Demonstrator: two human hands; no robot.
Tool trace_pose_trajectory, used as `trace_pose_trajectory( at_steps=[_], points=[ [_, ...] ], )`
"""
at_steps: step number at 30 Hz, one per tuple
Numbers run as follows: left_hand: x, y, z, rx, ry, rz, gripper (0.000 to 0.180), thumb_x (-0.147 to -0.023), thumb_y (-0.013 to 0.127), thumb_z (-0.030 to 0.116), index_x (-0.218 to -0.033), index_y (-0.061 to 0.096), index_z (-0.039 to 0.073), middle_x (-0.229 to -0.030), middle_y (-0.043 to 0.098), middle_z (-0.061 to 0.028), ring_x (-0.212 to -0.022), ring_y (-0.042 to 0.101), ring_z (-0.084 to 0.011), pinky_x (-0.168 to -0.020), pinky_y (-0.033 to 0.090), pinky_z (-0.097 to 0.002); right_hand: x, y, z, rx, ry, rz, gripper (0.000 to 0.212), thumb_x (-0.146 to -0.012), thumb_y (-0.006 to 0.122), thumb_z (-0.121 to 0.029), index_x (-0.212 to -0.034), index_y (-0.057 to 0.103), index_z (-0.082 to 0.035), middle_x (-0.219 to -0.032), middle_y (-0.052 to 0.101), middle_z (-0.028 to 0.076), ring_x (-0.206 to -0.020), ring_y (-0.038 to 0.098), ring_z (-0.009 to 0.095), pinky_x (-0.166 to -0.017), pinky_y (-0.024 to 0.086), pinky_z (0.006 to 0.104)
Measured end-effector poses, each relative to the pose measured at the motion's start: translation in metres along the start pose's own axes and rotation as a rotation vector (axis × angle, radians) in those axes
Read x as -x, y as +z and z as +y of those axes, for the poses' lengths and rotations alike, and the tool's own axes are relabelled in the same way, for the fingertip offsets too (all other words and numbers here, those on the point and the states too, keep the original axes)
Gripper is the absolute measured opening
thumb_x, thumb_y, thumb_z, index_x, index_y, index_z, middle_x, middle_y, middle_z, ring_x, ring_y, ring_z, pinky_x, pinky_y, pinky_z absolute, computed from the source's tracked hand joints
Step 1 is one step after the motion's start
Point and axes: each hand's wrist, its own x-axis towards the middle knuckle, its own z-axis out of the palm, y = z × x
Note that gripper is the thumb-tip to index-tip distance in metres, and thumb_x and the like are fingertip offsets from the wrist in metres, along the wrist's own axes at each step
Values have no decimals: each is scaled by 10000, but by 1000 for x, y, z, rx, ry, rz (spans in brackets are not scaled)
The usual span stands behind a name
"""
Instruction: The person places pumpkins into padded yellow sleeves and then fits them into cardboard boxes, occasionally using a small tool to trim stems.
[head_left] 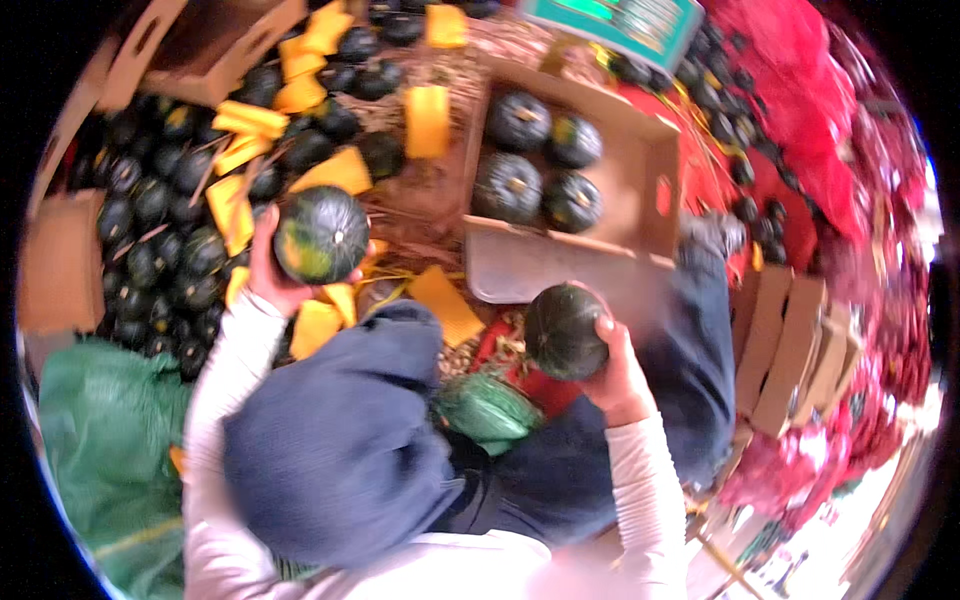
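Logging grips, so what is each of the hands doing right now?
Left hand: closed on a yellow-patched dark green squash.
Right hand: closed on another dark green squash.

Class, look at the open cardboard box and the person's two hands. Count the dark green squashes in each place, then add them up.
Squashes in the cardboard box: 4
Squash in the left hand: 1
Squash in the right hand: 1
Total: 6

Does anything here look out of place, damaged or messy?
Mostly no. Yellow wedge pieces lie scattered among the heap of dark squashes, with straw strewn about. The squash in the left hand has a yellow patch; the one in the right hand looks evenly dark.
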Motion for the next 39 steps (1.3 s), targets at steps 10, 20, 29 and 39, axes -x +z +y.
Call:
trace_pose_trajectory(
  at_steps=[10, 20, 29, 39],
  points=[
    [-273, 213, -106, -2138, 708, -267, 769, -624, 755, 456, -1274, 486, 146, -1164, 505, -191, -1090, 523, -350, -948, 435, -437, -87, -86, -102, 1675, -857, 557, 839, -602, 812, -236, -1310, 401, -54, -1297, 415, 200, -1147, 435, 420, -981, 381, 475],
    [-356, 153, -194, -2465, 724, -61, 702, -847, 548, 500, -1419, 310, 168, -1424, 310, -150, -1239, 392, -365, -1017, 316, -512, -33, -144, -78, 1307, -877, 565, 249, -790, 648, -55, -1024, 603, 16, -1046, 619, 189, -983, 594, 353, -847, 485, 389],
    [-179, 115, -94, -1953, 903, 160, 251, -784, 632, 144, -1024, 614, 72, -1005, 596, -125, -971, 555, -323, -874, 436, -383, -37, -59, 67, 1463, -306, -76, 246, -809, 627, -243, -907, 630, -18, -877, 642, 168, -830, 633, 351, -703, 518, 399],
    [-46, 30, -126, -1473, 498, 407, 152, -822, 585, 37, -967, 627, 17, -946, 624, -58, -818, 597, -135, -722, 491, -266, -73, 23, 213, 1273, -582, -154, 258, -767, 596, -128, -1008, 582, -39, -844, 626, 172, -874, 598, 362, -760, 491, 456]
  ],
)
